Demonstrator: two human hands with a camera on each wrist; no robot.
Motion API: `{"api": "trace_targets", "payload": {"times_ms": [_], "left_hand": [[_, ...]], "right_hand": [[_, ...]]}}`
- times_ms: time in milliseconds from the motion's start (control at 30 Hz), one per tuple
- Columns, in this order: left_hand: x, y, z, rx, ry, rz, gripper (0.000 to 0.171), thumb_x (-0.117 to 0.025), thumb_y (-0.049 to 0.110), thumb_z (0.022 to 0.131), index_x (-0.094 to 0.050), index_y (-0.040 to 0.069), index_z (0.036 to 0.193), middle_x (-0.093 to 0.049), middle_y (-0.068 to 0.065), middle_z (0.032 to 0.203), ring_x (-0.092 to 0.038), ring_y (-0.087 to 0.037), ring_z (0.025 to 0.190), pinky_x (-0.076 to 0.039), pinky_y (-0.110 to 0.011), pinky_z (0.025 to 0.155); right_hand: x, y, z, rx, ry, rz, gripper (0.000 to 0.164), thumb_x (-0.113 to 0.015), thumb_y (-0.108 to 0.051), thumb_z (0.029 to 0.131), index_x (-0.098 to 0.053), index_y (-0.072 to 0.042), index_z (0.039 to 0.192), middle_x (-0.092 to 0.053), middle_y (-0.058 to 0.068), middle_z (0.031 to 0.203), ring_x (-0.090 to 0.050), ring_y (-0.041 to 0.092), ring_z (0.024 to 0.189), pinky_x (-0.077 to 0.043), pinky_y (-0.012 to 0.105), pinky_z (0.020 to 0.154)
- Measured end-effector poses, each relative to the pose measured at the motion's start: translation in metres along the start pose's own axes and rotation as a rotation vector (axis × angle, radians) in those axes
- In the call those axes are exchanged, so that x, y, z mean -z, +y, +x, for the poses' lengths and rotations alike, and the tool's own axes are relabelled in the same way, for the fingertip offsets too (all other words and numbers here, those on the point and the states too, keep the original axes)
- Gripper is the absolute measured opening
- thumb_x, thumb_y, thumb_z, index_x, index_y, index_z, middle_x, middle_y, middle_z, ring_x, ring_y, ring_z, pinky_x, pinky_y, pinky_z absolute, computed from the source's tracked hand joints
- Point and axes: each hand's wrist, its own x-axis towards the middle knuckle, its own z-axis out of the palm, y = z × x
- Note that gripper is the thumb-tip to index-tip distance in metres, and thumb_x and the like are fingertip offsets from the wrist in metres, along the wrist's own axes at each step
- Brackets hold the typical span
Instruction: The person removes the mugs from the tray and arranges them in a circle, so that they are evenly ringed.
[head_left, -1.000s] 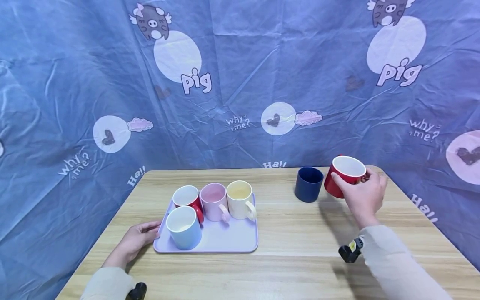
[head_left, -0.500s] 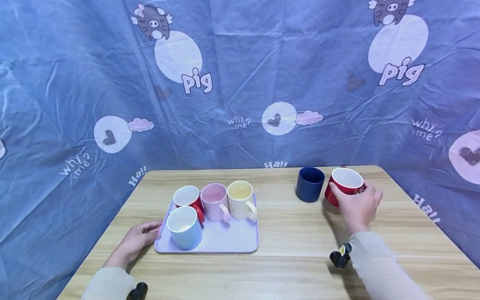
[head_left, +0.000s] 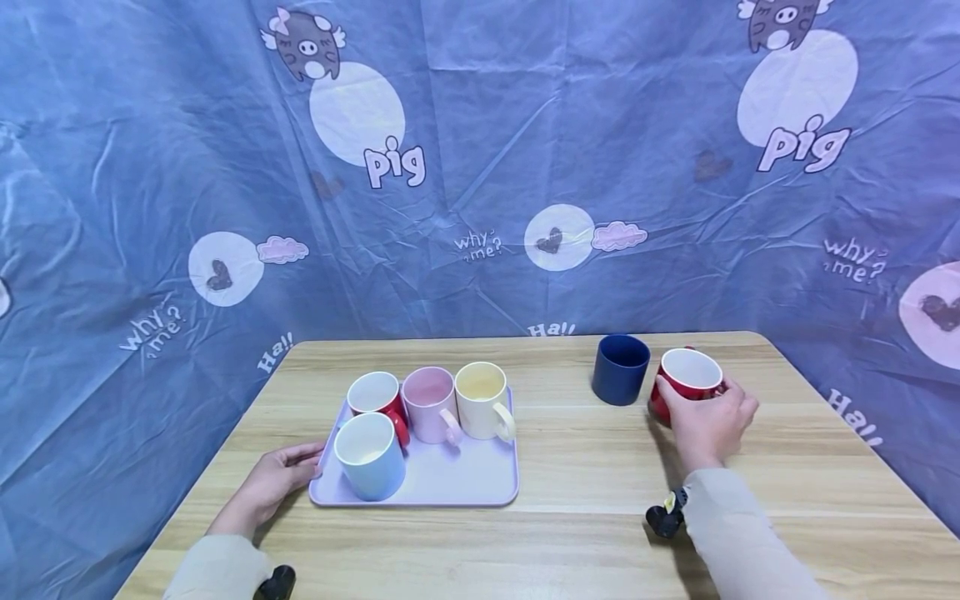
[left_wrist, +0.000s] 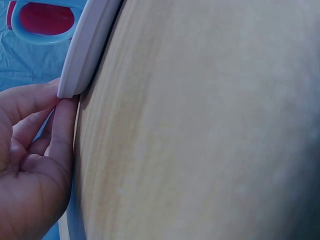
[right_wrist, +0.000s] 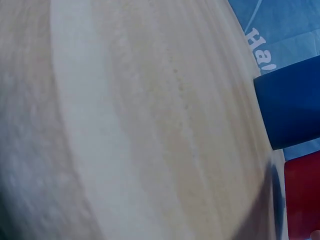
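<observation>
My right hand (head_left: 708,417) grips a red mug (head_left: 690,368) with a white inside, thumb on its near side. The mug is upright, low over the table's right side; whether its base touches the wood I cannot tell. Left of it, a little apart, stands a dark blue mug (head_left: 621,371), also in the right wrist view (right_wrist: 292,105). At the lilac tray's (head_left: 465,479) left edge, my left hand (head_left: 273,483) pinches the rim between thumb and fingers, as the left wrist view shows. On the tray stand a light blue mug (head_left: 371,467), another red mug (head_left: 373,392), a pink mug (head_left: 429,408) and a cream mug (head_left: 480,404).
The wooden table (head_left: 570,500) carries everything. A blue printed cloth (head_left: 480,167) hangs behind it and along both sides. Bare wood lies between the tray and the dark blue mug. Small black devices sit at both wrists.
My right hand has lowered the red mug and brought it slightly towards me and to the left. The left hand and the tray have stayed in place.
</observation>
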Motion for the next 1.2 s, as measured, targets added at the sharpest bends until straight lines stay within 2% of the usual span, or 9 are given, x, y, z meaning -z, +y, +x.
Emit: {"api": "trace_targets", "payload": {"times_ms": [200,600,933,1200], "left_hand": [[-0.001,0.000,-0.001,0.004,0.002,0.003,0.049,-0.057,-0.005,0.087,-0.040,-0.020,0.131,-0.056,-0.029,0.122,-0.060,-0.010,0.098,-0.052,-0.022,0.084],[-0.001,-0.001,-0.001,0.010,0.011,0.023,0.049,-0.059,-0.001,0.088,-0.042,-0.019,0.131,-0.056,-0.028,0.123,-0.060,-0.013,0.101,-0.051,-0.022,0.084],[-0.002,0.002,-0.002,0.006,0.014,0.015,0.049,-0.060,-0.002,0.088,-0.043,-0.019,0.130,-0.058,-0.028,0.121,-0.061,-0.010,0.097,-0.052,-0.022,0.083],[-0.002,0.003,-0.003,0.004,0.009,0.025,0.049,-0.059,-0.003,0.089,-0.041,-0.019,0.131,-0.056,-0.029,0.123,-0.060,-0.010,0.097,-0.052,-0.022,0.083]], "right_hand": [[-0.005,0.005,-0.002,-0.035,-0.005,-0.003,0.100,-0.073,-0.060,0.068,-0.035,-0.007,0.143,-0.029,0.014,0.142,-0.029,0.030,0.131,-0.038,0.058,0.100],[-0.014,0.007,-0.007,-0.047,0.015,-0.003,0.101,-0.073,-0.062,0.066,-0.036,-0.008,0.142,-0.031,0.015,0.141,-0.028,0.031,0.130,-0.037,0.061,0.098],[-0.018,0.003,-0.010,-0.043,0.048,-0.004,0.098,-0.074,-0.062,0.065,-0.039,-0.010,0.141,-0.033,0.014,0.140,-0.030,0.030,0.129,-0.035,0.065,0.093],[-0.021,0.001,-0.013,-0.054,0.025,-0.013,0.103,-0.073,-0.065,0.065,-0.036,-0.009,0.142,-0.032,0.015,0.140,-0.028,0.031,0.129,-0.035,0.064,0.094]]}}
